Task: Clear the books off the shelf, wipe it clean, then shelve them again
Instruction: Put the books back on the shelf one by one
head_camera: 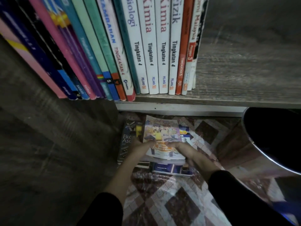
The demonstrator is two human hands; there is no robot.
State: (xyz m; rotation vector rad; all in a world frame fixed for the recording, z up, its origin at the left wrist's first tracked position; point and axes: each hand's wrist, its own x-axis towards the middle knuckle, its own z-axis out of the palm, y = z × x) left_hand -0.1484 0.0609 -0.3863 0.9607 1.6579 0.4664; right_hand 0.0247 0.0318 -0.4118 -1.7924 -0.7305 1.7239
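Observation:
A row of several books (pixel 151 51) stands upright on the grey wooden shelf (pixel 236 88), filling its left part; the right part of the board is bare. Below the shelf, on the patterned floor, lies a pile of books. My left hand (pixel 140 146) and my right hand (pixel 184 148) both grip a colourful thin book (pixel 161 131) at its near end, thumbs on the cover, holding it just above the pile. A dark book (pixel 127 139) lies to its left and a blue one (pixel 171 168) underneath, partly hidden.
A dark round container with a metal rim (pixel 260 154) stands at the right beside the pile. The shelf's dark side panel (pixel 48 144) fills the left. A patterned mat (pixel 162 201) covers the floor in front.

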